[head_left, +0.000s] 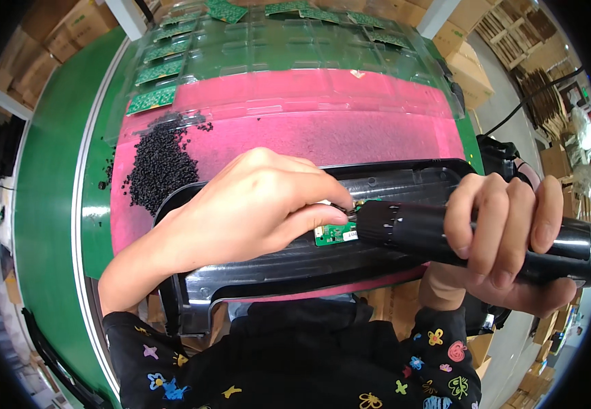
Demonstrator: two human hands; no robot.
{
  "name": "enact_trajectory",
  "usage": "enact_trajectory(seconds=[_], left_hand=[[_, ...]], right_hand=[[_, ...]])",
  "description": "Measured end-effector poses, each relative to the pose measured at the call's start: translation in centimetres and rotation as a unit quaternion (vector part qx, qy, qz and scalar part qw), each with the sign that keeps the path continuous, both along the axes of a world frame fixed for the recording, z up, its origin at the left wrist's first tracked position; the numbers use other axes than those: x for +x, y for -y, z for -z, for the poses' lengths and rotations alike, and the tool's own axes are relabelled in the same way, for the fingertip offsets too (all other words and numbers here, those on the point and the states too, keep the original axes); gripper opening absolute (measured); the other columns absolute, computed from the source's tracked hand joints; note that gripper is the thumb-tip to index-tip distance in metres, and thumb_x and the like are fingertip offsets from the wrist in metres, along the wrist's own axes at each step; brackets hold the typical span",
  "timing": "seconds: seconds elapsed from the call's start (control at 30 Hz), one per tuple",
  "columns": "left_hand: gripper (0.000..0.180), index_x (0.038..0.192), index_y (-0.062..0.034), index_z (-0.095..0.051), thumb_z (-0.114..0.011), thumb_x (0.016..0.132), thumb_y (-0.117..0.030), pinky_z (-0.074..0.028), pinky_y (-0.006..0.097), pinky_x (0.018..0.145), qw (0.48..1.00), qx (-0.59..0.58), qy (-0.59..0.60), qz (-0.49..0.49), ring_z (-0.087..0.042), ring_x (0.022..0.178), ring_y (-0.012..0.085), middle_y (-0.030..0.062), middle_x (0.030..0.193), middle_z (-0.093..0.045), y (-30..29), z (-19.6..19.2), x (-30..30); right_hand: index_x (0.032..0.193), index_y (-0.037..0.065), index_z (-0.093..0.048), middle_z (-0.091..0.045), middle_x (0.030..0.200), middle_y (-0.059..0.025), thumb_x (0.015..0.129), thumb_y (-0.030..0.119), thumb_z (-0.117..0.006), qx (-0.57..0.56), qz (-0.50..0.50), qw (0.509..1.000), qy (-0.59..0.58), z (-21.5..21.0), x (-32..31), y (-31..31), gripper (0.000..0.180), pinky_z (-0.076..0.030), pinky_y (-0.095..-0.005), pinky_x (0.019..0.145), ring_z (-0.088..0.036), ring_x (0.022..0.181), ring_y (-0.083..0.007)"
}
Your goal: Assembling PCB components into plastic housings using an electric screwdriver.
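My right hand [503, 221] is wrapped round a black electric screwdriver [414, 228], which lies almost level with its tip pointing left. At that tip, the thumb and forefinger of my left hand [258, 198] are pinched together around something small and dark that I cannot make out. Just under the fingertips is a small green circuit board [329, 236], partly covered by my fingers and the screwdriver. It sits inside a long black plastic housing [247, 274] with raised edges, lying across the near side of the table.
A pink mat [309, 133] covers the green table [94, 218]. Left of the housing spreads a heap of small black pieces [162, 167]. Farther back, a clear plastic tray [268, 58] has several green circuit boards [152, 100] along its edges. Cardboard boxes [469, 71] stand beyond the table.
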State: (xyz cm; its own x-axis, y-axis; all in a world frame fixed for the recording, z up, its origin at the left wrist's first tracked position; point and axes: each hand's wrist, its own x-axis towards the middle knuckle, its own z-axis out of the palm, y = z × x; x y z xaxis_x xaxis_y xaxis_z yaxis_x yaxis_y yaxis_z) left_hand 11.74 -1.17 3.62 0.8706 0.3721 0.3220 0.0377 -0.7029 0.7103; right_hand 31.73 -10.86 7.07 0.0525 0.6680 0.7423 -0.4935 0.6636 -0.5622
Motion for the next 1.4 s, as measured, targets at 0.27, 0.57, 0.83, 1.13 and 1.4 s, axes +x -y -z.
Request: enact_trajectory(seconds=[0.27,0.57,0.83,1.13,1.4], left_hand=[[0.018,0.081,0.0000,-0.067,-0.068,0.064,0.009,-0.055,0.030,0.069,0.968,0.177,0.128,-0.121,-0.070,0.084,0.0225,0.0094,0.081,-0.070,-0.2,-0.1,0.0],[0.011,0.081,0.0003,-0.066,-0.072,0.072,-0.004,-0.054,0.034,0.063,0.998,0.043,-0.038,0.037,-0.066,0.076,0.0251,0.0101,0.084,-0.069,-0.1,2.2,-0.2],[0.017,0.080,0.0019,-0.066,-0.069,0.065,-0.006,-0.056,0.033,0.067,0.982,0.102,-0.116,0.113,-0.066,0.083,0.0242,0.0077,0.098,-0.070,-0.2,2.2,-0.2],[0.040,0.103,0.0000,-0.069,-0.064,0.063,0.005,-0.054,0.034,0.067,0.986,0.030,-0.144,0.084,-0.064,0.076,0.0234,0.0075,0.085,-0.070,0.3,2.2,-0.6],[0.036,0.097,0.0020,-0.068,-0.063,0.063,0.006,-0.054,0.035,0.069,0.986,-0.002,-0.146,0.077,-0.064,0.079,0.0259,0.0097,0.085,-0.069,0.5,2.3,-0.5]], right_hand=[[0.097,0.007,-0.045,-0.055,0.064,0.0026,0.080,0.046,-0.066,-0.056,-0.007,0.990,0.127,-0.8,2.3,-0.7,0.047,-0.040,-0.0249,0.053,-0.048,0.049,-0.0076],[0.095,0.001,-0.047,-0.048,0.057,0.0003,0.085,0.052,-0.054,-0.186,0.112,0.965,0.145,1.9,3.0,-1.5,0.052,-0.033,-0.0255,0.048,-0.040,0.045,-0.0095],[0.094,0.001,-0.047,-0.048,0.058,0.0000,0.085,0.051,-0.054,-0.193,0.103,0.966,0.137,2.2,3.0,-1.8,0.051,-0.032,-0.0249,0.047,-0.040,0.045,-0.0088],[0.088,0.003,-0.046,-0.046,0.057,-0.0011,0.084,0.043,-0.055,-0.254,0.126,0.939,0.193,1.9,2.3,-2.6,0.042,-0.031,-0.0254,0.048,-0.036,0.044,-0.0091],[0.090,0.002,-0.047,-0.045,0.054,0.0001,0.084,0.045,-0.055,-0.184,0.152,0.960,0.149,2.4,2.4,-2.0,0.044,-0.031,-0.0255,0.047,-0.039,0.044,-0.0095]])
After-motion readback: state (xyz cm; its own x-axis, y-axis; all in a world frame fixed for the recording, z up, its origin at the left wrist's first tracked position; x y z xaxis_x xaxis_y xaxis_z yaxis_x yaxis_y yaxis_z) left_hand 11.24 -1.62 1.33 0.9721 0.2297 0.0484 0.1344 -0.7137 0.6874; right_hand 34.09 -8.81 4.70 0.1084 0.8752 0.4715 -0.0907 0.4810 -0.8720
